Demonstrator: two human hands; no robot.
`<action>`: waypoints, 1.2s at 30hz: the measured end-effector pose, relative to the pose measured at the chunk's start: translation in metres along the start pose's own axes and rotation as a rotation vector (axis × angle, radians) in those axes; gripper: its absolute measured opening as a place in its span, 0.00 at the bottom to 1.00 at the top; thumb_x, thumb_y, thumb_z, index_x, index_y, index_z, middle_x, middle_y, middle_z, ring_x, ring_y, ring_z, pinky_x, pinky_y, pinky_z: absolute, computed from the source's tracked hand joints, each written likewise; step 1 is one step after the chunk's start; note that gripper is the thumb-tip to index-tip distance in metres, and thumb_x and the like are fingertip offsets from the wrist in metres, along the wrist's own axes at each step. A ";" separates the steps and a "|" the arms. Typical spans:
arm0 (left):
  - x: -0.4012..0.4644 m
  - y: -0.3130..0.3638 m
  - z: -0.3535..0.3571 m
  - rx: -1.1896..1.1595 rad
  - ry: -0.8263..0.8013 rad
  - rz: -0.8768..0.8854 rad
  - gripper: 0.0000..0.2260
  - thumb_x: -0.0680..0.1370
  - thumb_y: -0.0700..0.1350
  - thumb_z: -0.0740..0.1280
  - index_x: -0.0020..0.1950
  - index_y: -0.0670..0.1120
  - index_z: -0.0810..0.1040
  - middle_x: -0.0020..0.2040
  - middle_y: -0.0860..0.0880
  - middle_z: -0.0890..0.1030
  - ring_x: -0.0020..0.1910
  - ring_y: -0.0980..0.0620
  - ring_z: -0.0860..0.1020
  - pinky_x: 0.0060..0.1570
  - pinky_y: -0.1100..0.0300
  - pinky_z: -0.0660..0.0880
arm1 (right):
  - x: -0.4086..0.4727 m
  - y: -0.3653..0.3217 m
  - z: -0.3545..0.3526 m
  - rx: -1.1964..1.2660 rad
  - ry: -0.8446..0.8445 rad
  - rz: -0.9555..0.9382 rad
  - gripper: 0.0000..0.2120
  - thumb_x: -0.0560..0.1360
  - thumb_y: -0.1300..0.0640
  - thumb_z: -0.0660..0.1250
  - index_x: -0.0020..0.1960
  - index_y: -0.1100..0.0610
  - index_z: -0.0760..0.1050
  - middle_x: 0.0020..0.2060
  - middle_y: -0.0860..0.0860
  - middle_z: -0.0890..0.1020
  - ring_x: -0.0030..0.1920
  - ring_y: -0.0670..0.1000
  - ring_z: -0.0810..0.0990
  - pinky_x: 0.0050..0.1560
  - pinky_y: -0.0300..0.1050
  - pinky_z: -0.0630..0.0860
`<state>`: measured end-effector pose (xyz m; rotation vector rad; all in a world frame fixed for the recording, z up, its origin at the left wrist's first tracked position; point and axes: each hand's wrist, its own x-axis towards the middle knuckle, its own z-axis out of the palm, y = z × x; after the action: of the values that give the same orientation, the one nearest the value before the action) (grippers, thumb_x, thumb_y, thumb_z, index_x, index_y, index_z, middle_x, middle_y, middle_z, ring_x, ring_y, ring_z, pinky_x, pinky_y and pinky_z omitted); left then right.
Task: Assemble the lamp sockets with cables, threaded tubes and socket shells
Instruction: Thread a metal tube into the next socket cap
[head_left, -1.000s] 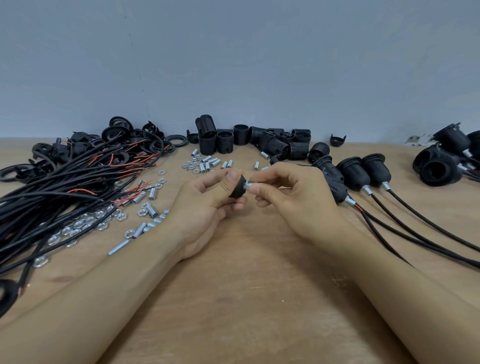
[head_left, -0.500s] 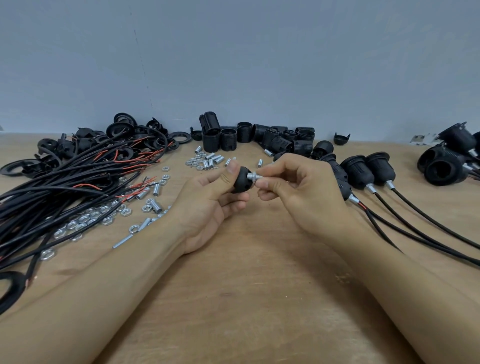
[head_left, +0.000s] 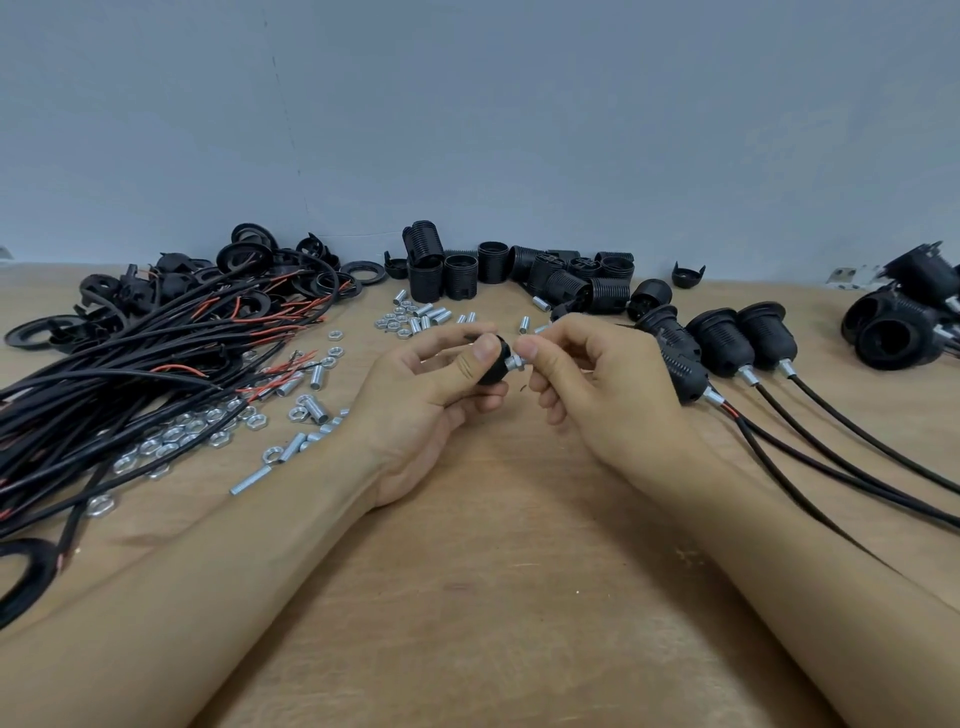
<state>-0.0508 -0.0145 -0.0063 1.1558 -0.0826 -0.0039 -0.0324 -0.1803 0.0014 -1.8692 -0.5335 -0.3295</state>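
Head view: threaded tube meets socket cap above the workbench

Head view, looking down, we see both forearms reaching over the wooden table (head_left: 493, 597). Our left hand (head_left: 431, 400) curls its fingers and thumb around a small black socket cap (head_left: 493, 364), held just above the table at centre. A short silver threaded tube (head_left: 516, 362) projects from the cap's right face; its long axis runs roughly level, left to right, and its free end points toward our right hand (head_left: 587, 384). That hand pinches the tube's free end between thumb and forefinger, the remaining fingers curled underneath. How deep the tube sits in the cap we cannot tell.

At left lies a bundle of black cables (head_left: 119, 374) with red inner wires bared at their tips, running from the near left edge toward the far centre. Beside it, loose hex nuts (head_left: 176, 436) and spare tubes (head_left: 423, 317) are scattered. Black ribbed socket shells (head_left: 519, 270) stand and lie along the wall (head_left: 467, 104). At right, three assembled sockets (head_left: 722, 343) rest on their sides, their cords trailing toward the near right.
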 end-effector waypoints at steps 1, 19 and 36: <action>0.001 0.000 0.000 -0.008 0.008 -0.005 0.15 0.68 0.44 0.73 0.54 0.42 0.82 0.46 0.42 0.83 0.38 0.48 0.81 0.40 0.61 0.79 | 0.000 -0.001 0.000 0.017 0.003 -0.014 0.04 0.77 0.57 0.70 0.44 0.55 0.81 0.32 0.50 0.81 0.31 0.46 0.80 0.32 0.40 0.79; 0.001 0.000 -0.001 -0.022 0.009 0.010 0.16 0.68 0.44 0.73 0.54 0.42 0.81 0.45 0.42 0.81 0.37 0.48 0.80 0.39 0.60 0.79 | 0.000 0.004 -0.005 0.010 -0.080 -0.055 0.02 0.77 0.58 0.70 0.47 0.53 0.81 0.34 0.52 0.82 0.35 0.52 0.83 0.35 0.48 0.83; 0.002 0.005 -0.001 0.020 -0.030 -0.138 0.17 0.70 0.57 0.69 0.41 0.44 0.86 0.40 0.42 0.83 0.31 0.55 0.79 0.33 0.64 0.78 | 0.007 0.002 -0.011 -0.563 -0.104 -0.645 0.08 0.78 0.64 0.65 0.48 0.67 0.81 0.34 0.58 0.81 0.31 0.58 0.79 0.29 0.53 0.76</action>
<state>-0.0490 -0.0117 -0.0019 1.1800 -0.0298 -0.1431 -0.0252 -0.1897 0.0068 -2.2144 -1.2156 -0.8823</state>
